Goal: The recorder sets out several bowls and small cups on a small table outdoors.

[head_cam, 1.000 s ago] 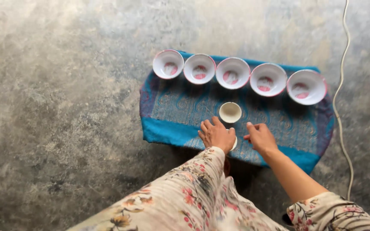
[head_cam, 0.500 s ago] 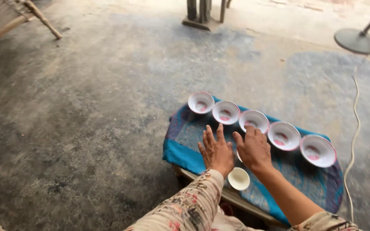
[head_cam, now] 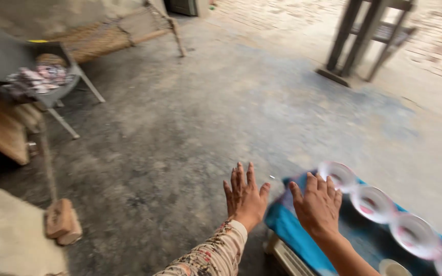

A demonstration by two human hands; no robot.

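White round bowls with pink marks inside (head_cam: 372, 203) stand in a row of 4 on a blue woven cloth (head_cam: 287, 225) that covers a low stool, the row running from the cloth's far corner away toward its right side; the picture is blurred, so the pattern in the bowls cannot be made out. A small cream-coloured round cup (head_cam: 392, 267) sits on the same cloth, on the near side of the row and apart from it. Above the near left part of the cloth, the person's right hand (head_cam: 317, 204) is raised with its back to the camera, fingers spread and straight, holding nothing; its fingertips lie just beside the first bowl of the row, and whether they touch it cannot be told. The left hand (head_cam: 245, 197), in a cream sleeve with a floral print (head_cam: 216, 253), is raised just left of the cloth's edge over the grey concrete floor (head_cam: 180, 128), also flat and spread, with nothing in it. Well to the left of the cloth a reddish brick (head_cam: 60, 220) lies on the floor, and farther off stands a grey metal tray on thin legs (head_cam: 52, 87) with cloth scraps in it. Beyond the cloth, dark wooden furniture legs (head_cam: 354, 41) stand on the floor.
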